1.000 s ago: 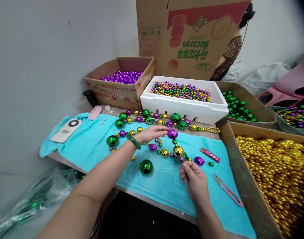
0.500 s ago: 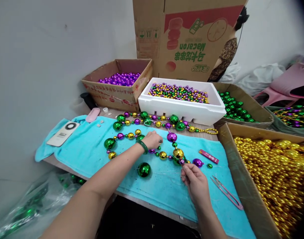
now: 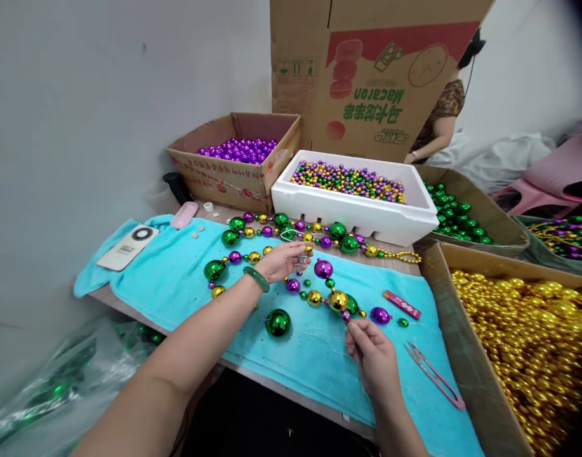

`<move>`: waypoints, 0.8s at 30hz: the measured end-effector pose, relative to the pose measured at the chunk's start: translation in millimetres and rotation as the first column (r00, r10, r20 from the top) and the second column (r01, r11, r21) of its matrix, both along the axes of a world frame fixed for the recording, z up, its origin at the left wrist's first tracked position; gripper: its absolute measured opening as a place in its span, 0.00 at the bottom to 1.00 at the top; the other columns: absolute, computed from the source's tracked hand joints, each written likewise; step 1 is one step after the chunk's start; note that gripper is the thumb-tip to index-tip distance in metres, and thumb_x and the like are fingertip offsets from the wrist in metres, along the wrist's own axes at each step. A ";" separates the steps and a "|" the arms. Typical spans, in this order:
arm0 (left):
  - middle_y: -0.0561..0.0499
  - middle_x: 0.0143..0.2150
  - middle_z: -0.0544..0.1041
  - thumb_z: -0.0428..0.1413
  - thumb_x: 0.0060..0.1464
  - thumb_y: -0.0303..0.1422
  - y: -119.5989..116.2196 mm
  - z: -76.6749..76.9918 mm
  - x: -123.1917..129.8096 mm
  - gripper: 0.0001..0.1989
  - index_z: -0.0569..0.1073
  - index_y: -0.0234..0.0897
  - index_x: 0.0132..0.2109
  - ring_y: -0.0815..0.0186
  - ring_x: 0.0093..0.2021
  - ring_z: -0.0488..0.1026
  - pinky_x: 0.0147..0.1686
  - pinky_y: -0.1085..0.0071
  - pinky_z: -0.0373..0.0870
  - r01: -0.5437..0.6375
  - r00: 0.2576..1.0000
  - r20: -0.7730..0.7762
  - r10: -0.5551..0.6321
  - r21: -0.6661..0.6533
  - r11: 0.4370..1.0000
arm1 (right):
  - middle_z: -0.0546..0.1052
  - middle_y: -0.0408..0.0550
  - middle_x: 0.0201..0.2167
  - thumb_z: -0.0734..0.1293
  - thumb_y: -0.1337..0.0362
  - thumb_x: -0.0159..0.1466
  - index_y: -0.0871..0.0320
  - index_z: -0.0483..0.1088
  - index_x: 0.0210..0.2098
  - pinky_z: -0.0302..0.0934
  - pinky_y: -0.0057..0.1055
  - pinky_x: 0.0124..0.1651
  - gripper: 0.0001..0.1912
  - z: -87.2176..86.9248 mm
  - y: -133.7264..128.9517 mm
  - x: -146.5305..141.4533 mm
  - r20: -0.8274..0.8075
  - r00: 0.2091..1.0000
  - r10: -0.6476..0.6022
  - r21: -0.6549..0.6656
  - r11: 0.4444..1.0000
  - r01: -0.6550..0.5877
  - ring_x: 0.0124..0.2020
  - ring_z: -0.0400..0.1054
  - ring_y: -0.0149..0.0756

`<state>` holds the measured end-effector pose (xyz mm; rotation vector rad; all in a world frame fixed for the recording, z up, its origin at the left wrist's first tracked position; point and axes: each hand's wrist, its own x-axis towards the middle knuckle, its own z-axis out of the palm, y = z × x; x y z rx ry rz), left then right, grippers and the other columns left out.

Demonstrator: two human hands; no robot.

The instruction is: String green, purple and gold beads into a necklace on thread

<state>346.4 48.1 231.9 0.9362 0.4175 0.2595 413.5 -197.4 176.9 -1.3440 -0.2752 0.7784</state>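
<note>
My left hand (image 3: 285,259), with a green bangle (image 3: 256,279) at the wrist, is raised over the bead string and pinches a small gold bead (image 3: 308,248) at its fingertips. My right hand (image 3: 370,343) pinches a small purple bead (image 3: 346,315) at the end of a short run with a large gold bead (image 3: 338,300) and a purple bead (image 3: 324,268). A curved string with a green bead (image 3: 215,270) lies on the blue towel (image 3: 176,285). A loose large green bead (image 3: 278,322) sits between my arms.
Behind are a box of purple beads (image 3: 209,174), a white foam box (image 3: 352,212) of small mixed beads and a finished-looking strand (image 3: 350,244). Thread snips (image 3: 436,376) lie right, beside a carton (image 3: 481,355) of gold beads. A person (image 3: 445,117) is partly visible behind cardboard.
My left hand has lifted off the bead string and now shows a small gold bead at its fingertips. My right hand keeps its pinch. The view has shifted slightly.
</note>
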 end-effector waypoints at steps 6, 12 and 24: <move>0.47 0.35 0.75 0.55 0.55 0.28 -2.3 2.7 -5.7 0.10 0.74 0.33 0.45 0.71 0.31 0.73 0.32 0.75 0.69 -0.015 1.000 0.021 0.016 -0.024 1.000 | 0.68 0.41 0.18 0.73 0.54 0.51 0.59 0.70 0.28 0.52 0.22 0.19 0.16 1.9 3.1 -5.1 -0.004 1.000 0.023 -0.002 1.000 -0.023 0.17 0.59 0.25; 0.47 0.35 0.75 0.56 0.54 0.28 -1.1 3.8 -9.7 0.11 0.74 0.33 0.45 0.71 0.32 0.73 0.33 0.75 0.69 -0.013 1.000 0.028 0.013 -0.010 1.000 | 0.68 0.41 0.18 0.73 0.54 0.51 0.59 0.71 0.28 0.50 0.22 0.19 0.16 3.2 3.3 -6.2 0.003 1.000 0.020 -0.012 1.000 -0.020 0.17 0.59 0.25; 0.47 0.37 0.75 0.61 0.48 0.26 -1.4 8.4 -10.1 0.12 0.76 0.31 0.42 0.74 0.33 0.72 0.37 0.75 0.68 -0.002 1.000 0.007 0.002 0.124 0.992 | 0.68 0.41 0.17 0.73 0.52 0.49 0.60 0.71 0.28 0.50 0.23 0.18 0.18 4.6 6.0 -5.0 0.040 0.999 0.014 -0.060 0.998 -0.011 0.17 0.58 0.26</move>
